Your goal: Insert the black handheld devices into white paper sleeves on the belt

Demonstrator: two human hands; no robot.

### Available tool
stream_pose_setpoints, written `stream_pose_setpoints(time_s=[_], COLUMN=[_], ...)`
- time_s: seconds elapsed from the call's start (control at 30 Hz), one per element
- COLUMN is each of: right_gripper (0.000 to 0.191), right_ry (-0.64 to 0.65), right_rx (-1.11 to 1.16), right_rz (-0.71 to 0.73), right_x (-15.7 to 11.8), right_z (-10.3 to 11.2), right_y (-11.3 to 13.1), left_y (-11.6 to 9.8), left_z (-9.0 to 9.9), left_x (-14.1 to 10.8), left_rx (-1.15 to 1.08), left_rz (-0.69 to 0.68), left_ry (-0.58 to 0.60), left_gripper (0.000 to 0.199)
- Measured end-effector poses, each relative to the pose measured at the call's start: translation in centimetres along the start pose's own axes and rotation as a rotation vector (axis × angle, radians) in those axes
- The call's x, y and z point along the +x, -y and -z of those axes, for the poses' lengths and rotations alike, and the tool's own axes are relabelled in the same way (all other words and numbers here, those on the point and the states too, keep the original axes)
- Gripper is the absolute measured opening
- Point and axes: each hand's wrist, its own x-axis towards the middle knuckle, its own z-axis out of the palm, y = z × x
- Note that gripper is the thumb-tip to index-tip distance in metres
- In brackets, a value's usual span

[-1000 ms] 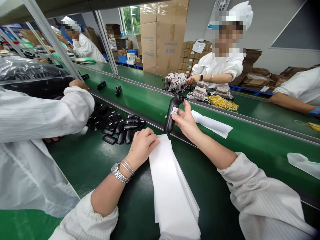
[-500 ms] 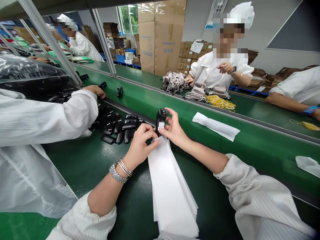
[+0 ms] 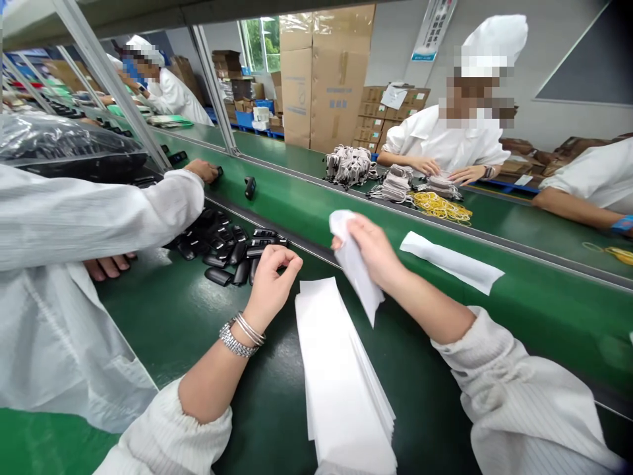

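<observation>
Paper sheet, single and white, bunched at its upper end and clamped in the right hand, thumb and fingers closed on it, lower tip hanging free above the dark green workbench. Stack of white paper sheets, long and slightly fanned, lying flat on the bench just below the held sheet and not touching it. Left hand raised over the bench beside the stack, fingers curled, thumb and forefinger nearly together, nothing visible between them, though the curl partly hides the palm. Silver bracelets and a link watch on the left wrist. Pile of black handheld devices on the bench just beyond the left hand, apart from it. Co-worker's white sleeve at the left of the view, co-worker's hand reaching onto the raised green belt near an upright black device. Second white paper sheet flat on that belt, well apart from the right hand. Across the belt, a person in white with both hands near grey bundles, beside yellow rubber bands; bundle contents too small to tell.
</observation>
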Motion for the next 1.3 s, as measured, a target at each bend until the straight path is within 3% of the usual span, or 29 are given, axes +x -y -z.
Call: stream_pose_setpoints(time_s=[0.13,0.23,0.3,0.47,0.53,0.8,1.3], right_gripper=[0.031,0.019,0.022,0.022,0.023,0.023,0.021], right_ry=[-0.263,-0.272,-0.174,0.236,0.303,0.301,0.306], right_rx=[-0.65,-0.94,-0.966,-0.967,-1.026,-1.053,-1.065], right_rz=[0.329,0.439,0.404,0.155,0.135,0.165,0.163], right_x=[3.4,4.1,3.6,1.2,0.6,0.6,0.6], right_z=[5.5,6.6,5.5,1.5,0.8,1.0,1.1], right_y=[0.0,-1.9,-3.3,-5.1,-5.4,-5.9,-6.3], left_y=[0.2,0.5,0.9,2.1,2.5,2.8,1.8], left_z=[-0.1,-0.1,-0.1,0.0,0.0,-0.1,-0.4], left_x=[-0.4,-0.7,-0.7,-0.4,-0.3,-0.3,-0.7], left_rx=[0.124,0.235,0.282,0.353,0.387,0.407,0.481], left_rz=[-0.037,-0.073,-0.08,-0.034,-0.001,-0.017,-0.058], left_ry=[0.089,0.146,0.162,0.238,0.308,0.357,0.423], left_gripper=[0.011,0.011,0.013,0.027,0.035,0.045,0.041])
